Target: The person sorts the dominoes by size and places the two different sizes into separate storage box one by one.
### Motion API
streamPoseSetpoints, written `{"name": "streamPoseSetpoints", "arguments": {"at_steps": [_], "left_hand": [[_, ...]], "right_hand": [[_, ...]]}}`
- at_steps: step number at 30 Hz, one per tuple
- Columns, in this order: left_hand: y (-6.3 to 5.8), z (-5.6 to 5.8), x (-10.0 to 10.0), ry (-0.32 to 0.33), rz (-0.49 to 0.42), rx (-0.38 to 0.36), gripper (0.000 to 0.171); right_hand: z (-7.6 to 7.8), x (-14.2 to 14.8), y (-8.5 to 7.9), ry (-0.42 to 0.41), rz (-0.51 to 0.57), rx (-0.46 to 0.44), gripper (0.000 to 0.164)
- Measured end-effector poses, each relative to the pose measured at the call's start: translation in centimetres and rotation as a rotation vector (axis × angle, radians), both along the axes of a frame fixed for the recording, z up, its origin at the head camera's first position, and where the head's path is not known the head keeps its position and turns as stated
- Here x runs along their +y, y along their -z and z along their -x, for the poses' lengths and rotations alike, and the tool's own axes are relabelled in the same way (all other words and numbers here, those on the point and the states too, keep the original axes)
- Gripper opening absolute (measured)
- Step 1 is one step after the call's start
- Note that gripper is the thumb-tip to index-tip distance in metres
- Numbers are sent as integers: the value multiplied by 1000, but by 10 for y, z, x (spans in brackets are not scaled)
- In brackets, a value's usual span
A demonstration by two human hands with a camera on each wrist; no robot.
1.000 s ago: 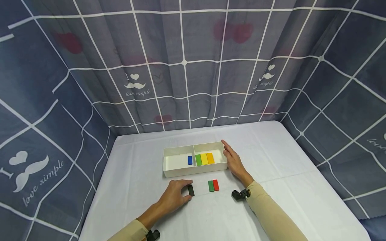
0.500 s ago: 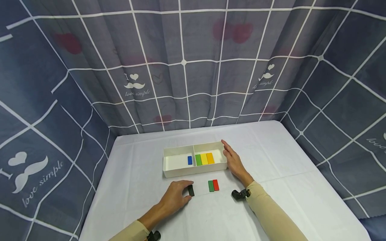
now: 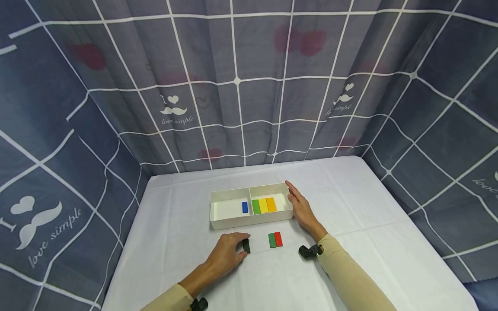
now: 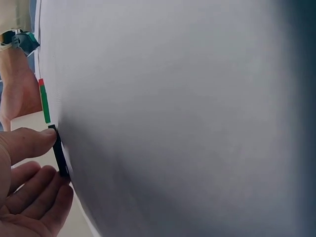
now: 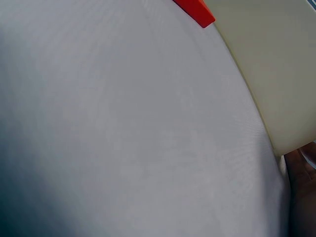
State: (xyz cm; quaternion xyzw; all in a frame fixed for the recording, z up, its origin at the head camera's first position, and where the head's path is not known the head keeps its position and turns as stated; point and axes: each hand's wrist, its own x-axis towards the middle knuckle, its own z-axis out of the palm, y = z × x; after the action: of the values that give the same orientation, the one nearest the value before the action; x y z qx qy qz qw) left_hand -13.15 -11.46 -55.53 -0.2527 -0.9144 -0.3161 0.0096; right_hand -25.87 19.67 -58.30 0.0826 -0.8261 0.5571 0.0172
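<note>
My left hand (image 3: 225, 251) pinches a small black block (image 3: 246, 246) at its two ends, thumb on the near end and fingers at the far one. In the left wrist view the black block (image 4: 59, 152) stands low at the white cloth. My right hand (image 3: 304, 211) lies with extended fingers along the right end of a white two-compartment box (image 3: 250, 221). Inside, a blue block (image 3: 244, 207) sits left of the divider. Light green (image 3: 256, 206), yellow (image 3: 263, 205) and orange blocks (image 3: 271, 204) line up right of it.
A dark green block (image 3: 272, 240) and a red block (image 3: 278, 239) lie side by side on the white cloth (image 3: 334, 194), in front of the box and right of the black block. Checked curtains (image 3: 218, 103) enclose the table at the back and sides.
</note>
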Motion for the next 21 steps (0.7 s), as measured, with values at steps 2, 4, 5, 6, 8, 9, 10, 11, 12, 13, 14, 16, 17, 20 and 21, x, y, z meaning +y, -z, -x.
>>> {"name": "streamPoseSetpoints", "arguments": {"at_steps": [2, 4, 5, 6, 8, 9, 10, 11, 12, 13, 14, 16, 17, 20, 21], "left_hand": [[0, 1, 0, 4, -14, -1, 50], [-1, 2, 0, 7, -25, 8, 50], [-2, 2, 0, 5, -28, 10, 50], [-4, 3, 1, 5, -30, 17, 50], [-7, 5, 2, 3, -35, 32, 50], [-8, 6, 3, 0, -37, 41, 51], [-11, 7, 3, -1, -41, 50, 51], [-13, 8, 4, -3, -45, 53, 51], [-16, 9, 4, -4, -47, 57, 51], [-18, 9, 4, -4, -51, 58, 51], [-21, 10, 4, -5, -54, 55, 52], [-26, 11, 4, -4, -63, 55, 53], [-29, 12, 4, -3, -64, 53, 53], [-38, 16, 4, 3, -73, 75, 55], [-40, 18, 3, 3, -76, 88, 55]], "right_hand": [[0, 0, 0, 2, -4, 1, 56], [0, 0, -1, 3, -5, 3, 56], [-1, 0, -1, 5, -5, 4, 56], [-1, -1, -1, 6, -4, 4, 56], [0, 0, -1, 7, -8, 7, 55], [0, 0, 0, 9, -10, 7, 55], [1, 0, 0, 8, -11, 8, 55], [1, 0, 1, 7, -12, 8, 55], [1, 0, 2, 5, -12, 8, 55], [1, 0, 2, 3, -12, 9, 55], [1, 0, 2, 2, -12, 9, 55], [0, 0, 1, -1, -2, 7, 55], [0, 0, 1, -1, 2, 6, 55], [0, -1, -1, 4, 6, 2, 55], [0, -1, 0, 5, 3, 1, 55]]}}
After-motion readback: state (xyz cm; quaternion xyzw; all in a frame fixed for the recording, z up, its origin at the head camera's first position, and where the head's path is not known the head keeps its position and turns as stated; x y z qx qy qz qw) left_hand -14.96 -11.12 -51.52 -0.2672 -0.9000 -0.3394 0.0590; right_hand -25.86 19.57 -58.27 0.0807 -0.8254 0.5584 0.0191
